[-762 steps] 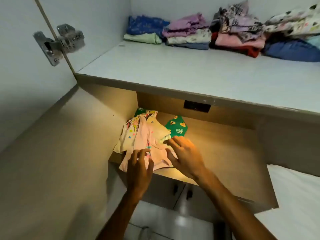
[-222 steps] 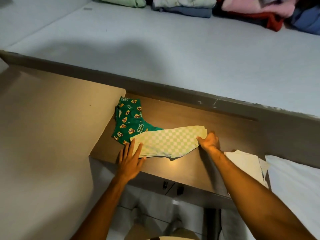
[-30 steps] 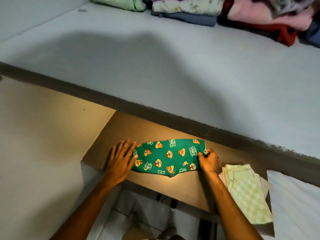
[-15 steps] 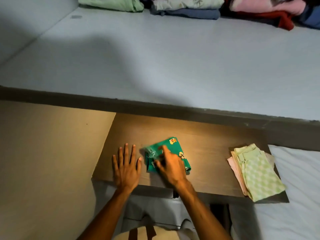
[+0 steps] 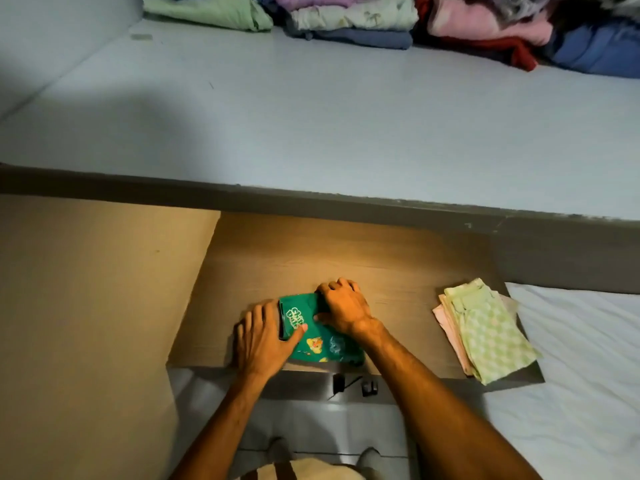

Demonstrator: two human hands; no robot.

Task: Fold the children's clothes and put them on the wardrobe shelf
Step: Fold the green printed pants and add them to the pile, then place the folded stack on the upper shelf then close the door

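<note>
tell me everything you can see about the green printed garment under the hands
The green garment looks like soft cotton, printed with yellow cartoon figures and pale lettering. It is folded into a compact, roughly rectangular bundle lying flat near the front edge of the wooden shelf. The left hand presses its left edge, thumb on top; the right hand rests fingers curled over its far right corner. It lies apart from the folded pile to its right.

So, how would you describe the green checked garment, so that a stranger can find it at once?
Look at the lit wooden shelf under the wide grey shelf. At its right end lies a small stack of folded clothes, apart from both hands. The green checked garment is on top of it: pale green and white squares, unlike the dark green cartoon-print piece under the hands.
</note>
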